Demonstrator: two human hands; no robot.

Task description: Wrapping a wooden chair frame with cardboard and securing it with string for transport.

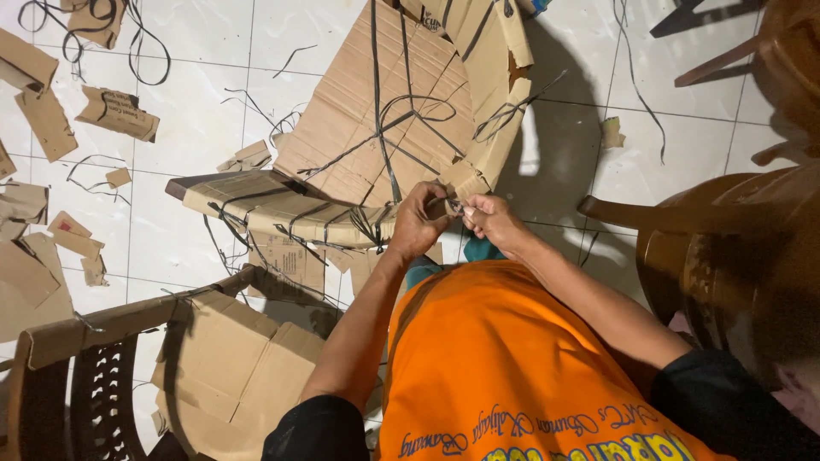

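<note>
A large curved piece of brown cardboard (376,111), bound with black straps (401,128), lies on the white tiled floor in front of me. Its near edge wraps round a dark wooden leg (201,183). My left hand (418,220) grips the near edge of the cardboard where the straps gather. My right hand (489,218) is next to it, its fingers pinched on a strap end or a small thing between the two hands. What sits between the fingertips is too small to tell. My orange shirt (504,358) fills the bottom middle.
Cardboard scraps (51,128) and loose black strap pieces (137,51) litter the floor at left. A plastic chair wrapped in cardboard (102,367) stands at lower left. Brown chairs (735,248) stand at right. More flat cardboard (248,367) lies beside my left arm.
</note>
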